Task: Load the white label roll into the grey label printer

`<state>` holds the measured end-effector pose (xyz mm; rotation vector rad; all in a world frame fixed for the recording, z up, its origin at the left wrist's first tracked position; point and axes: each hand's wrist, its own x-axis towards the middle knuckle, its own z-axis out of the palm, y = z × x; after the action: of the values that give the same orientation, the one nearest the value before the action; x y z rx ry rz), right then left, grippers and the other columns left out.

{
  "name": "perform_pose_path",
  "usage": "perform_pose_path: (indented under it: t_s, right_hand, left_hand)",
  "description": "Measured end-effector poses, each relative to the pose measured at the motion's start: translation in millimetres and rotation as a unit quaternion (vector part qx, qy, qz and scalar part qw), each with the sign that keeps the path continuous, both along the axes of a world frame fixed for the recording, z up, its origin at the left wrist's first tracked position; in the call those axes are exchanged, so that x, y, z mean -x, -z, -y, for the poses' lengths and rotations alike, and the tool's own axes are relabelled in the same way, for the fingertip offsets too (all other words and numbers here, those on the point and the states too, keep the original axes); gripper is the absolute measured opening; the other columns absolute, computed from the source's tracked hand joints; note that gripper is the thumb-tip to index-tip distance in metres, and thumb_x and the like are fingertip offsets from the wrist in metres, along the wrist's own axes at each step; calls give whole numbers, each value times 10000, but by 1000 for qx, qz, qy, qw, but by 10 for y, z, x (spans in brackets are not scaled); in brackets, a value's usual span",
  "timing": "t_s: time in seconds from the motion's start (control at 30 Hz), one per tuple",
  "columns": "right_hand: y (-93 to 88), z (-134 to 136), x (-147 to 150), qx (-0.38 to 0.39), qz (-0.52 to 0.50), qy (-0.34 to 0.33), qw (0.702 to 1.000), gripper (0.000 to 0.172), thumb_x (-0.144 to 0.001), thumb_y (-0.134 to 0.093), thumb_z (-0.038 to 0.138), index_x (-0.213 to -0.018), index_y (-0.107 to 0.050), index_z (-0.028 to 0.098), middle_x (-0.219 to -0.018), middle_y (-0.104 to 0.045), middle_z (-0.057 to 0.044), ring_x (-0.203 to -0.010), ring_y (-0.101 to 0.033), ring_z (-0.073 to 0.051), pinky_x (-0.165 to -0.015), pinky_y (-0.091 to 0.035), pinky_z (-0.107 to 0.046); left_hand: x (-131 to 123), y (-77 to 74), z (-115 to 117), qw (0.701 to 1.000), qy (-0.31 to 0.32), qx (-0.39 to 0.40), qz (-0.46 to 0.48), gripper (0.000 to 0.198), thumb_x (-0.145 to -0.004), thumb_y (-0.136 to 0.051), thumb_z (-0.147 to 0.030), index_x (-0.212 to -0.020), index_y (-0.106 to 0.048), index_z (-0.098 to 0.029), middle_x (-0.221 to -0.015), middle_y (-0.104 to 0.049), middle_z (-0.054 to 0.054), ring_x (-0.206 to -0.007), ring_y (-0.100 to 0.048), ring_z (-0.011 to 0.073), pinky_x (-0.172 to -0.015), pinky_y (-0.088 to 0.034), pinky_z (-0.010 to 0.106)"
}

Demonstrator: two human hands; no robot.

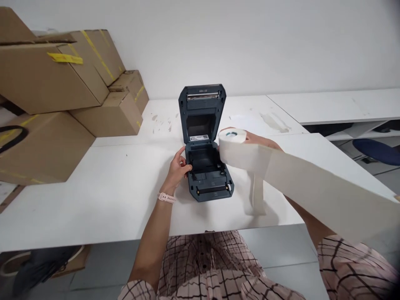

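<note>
A dark label printer stands on the white table with its lid raised, so the hollow inside shows. My left hand grips the printer's left side, thumb over the rim. At the printer's right, my right hand holds a roll of white labels, its core facing up. A long strip runs loose from the roll toward the lower right, and a shorter piece hangs down to the table. Most of the right hand's fingers are hidden behind the roll.
Cardboard boxes with yellow tape are piled on the left of the white table. A white wall rises behind. A lower shelf unit and a dark blue stool seat are at the right. Dark bags lie under the table.
</note>
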<state>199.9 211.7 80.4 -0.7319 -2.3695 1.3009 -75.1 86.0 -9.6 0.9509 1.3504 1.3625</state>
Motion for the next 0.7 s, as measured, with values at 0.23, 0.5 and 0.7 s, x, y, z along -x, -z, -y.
perform_pose_path:
  t_s: [0.23,0.5,0.7]
  right_hand:
    - [-323,245,922,-207,298,-113,925,688,-664,-834,482,-1277,-633,243,-1218,-704,-96,-1080,-678,-334,-900,-524,-434]
    - [111,222,1238,-243,397,-87,881,716,-760,-771,532,-1349,-603,163,-1280,-672,-176,-1141,-665,-400,-952,-503,-491]
    - [212,514,825,-307,240,-54,919,627,-967,-629,417,-1516,-493,146,-1464,-594,-206,-1335,-576,-395,-1059,-502,-549]
  left_hand:
    - [16,26,-19,1000,10,-5,13,984,-616,-725,-84,-1554,-464,-225,-731,-441,-93,-511,-406,51,-390,-344,188]
    - [22,58,-26,1000,11,-10,16,969,-620,-727,-90,-1544,-470,-228,-742,-426,-95,-501,-399,46,-376,-333,192]
    - [19,54,-15,1000,8,-8,15,942,-636,-739,-92,-1534,-492,-238,-750,-427,-86,-519,-400,48,-387,-333,187]
